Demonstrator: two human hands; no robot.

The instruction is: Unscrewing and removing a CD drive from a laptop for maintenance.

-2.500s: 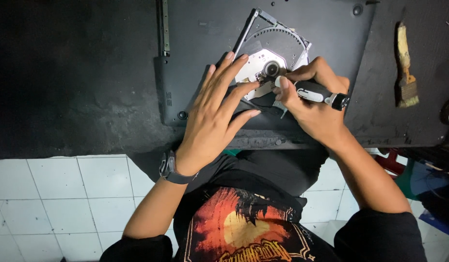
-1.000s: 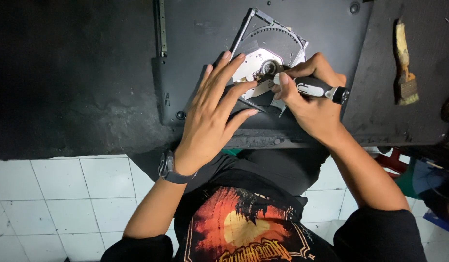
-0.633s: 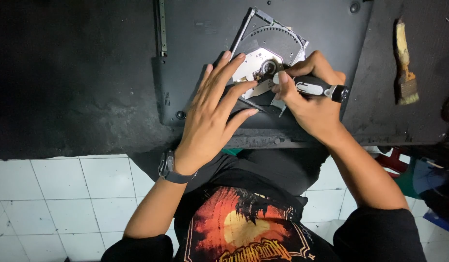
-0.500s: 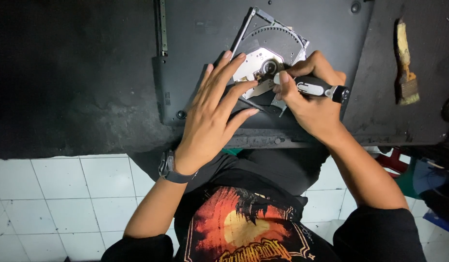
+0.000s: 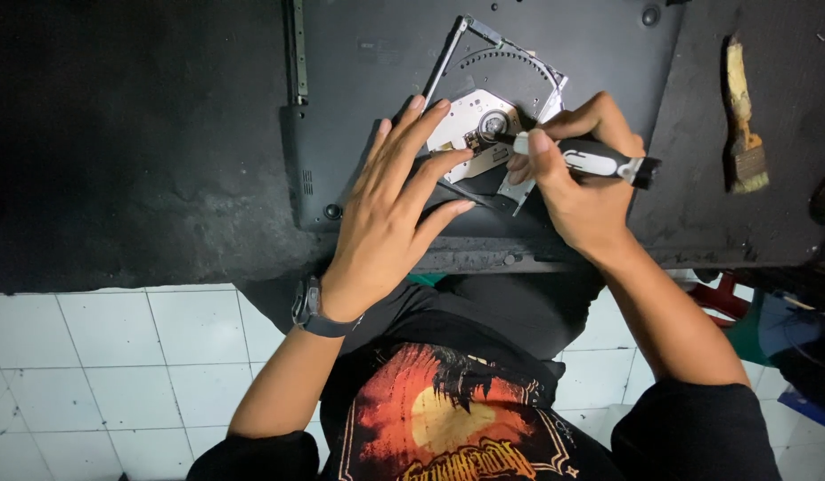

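Observation:
A dark laptop (image 5: 377, 53) lies upside down on a black worktop. On it rests a metal optical drive (image 5: 497, 93) with its round hub exposed. My left hand (image 5: 390, 214) lies flat with fingers spread, pressing on the drive's near edge. My right hand (image 5: 582, 174) grips a white and black screwdriver (image 5: 591, 160), its tip set against the drive near the hub.
A worn paintbrush (image 5: 742, 125) lies on the worktop at the right. A slim metal strip (image 5: 297, 49) lies along the laptop's left edge. Below the worktop is white tiled floor (image 5: 118, 365). A red stool and dark items sit at the lower right.
Both hands stay almost still. The screwdriver has shifted slightly in my right hand at the hub; the drive and laptop have not moved.

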